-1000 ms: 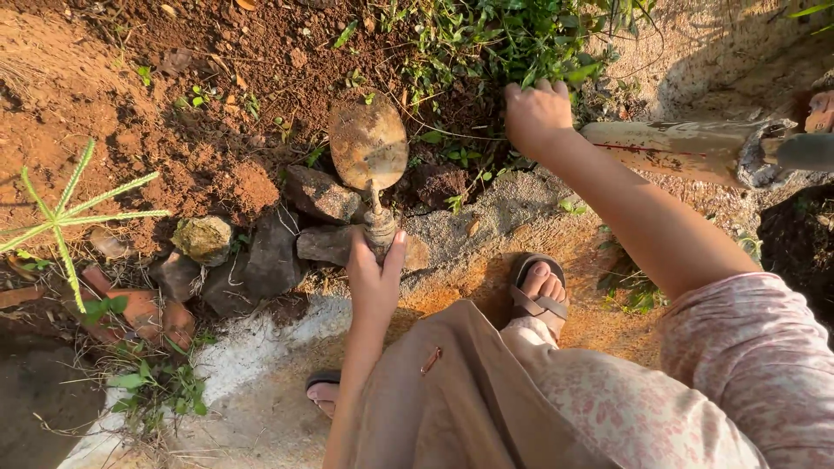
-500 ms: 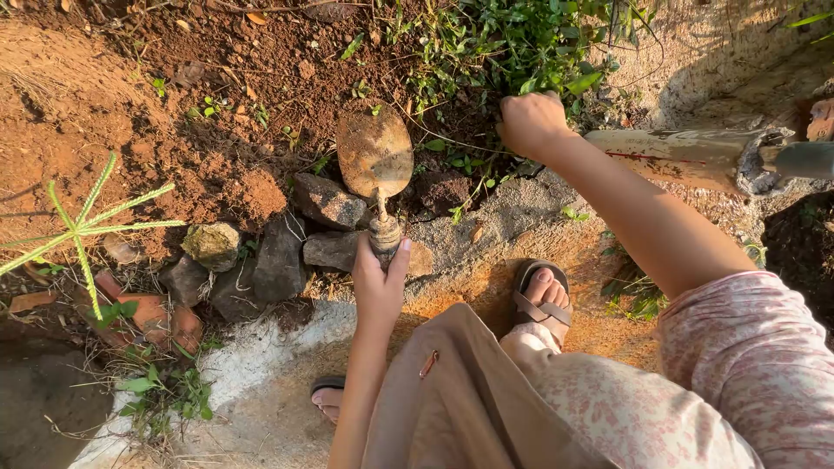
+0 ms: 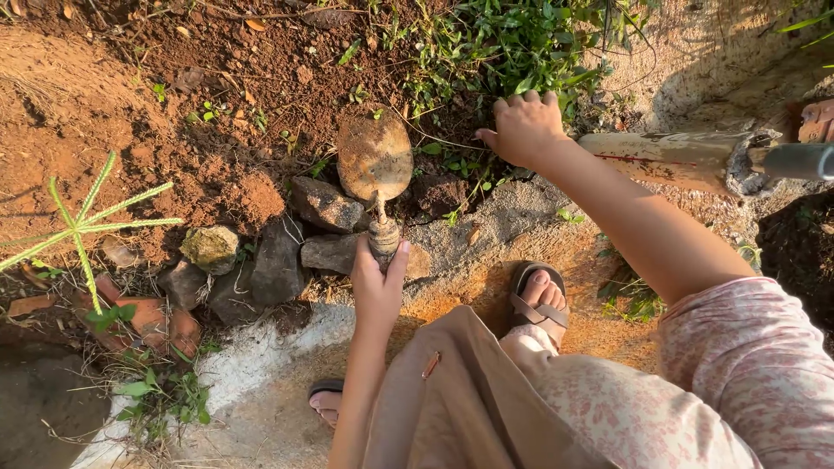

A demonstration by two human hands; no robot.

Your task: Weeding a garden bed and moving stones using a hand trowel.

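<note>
We see the trowel (image 3: 374, 161) lying on the soil just beyond a row of stones (image 3: 276, 252), our left hand (image 3: 379, 282) at its handle. Right of it, our right hand (image 3: 524, 128) rests among weeds (image 3: 512, 43), with a pipe (image 3: 695, 159) farther right.

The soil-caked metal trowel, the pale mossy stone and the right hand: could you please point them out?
soil-caked metal trowel (image 3: 374, 158), head view, blade centre
pale mossy stone (image 3: 209, 247), head view, top face
right hand (image 3: 524, 128), head view, knuckles
</note>
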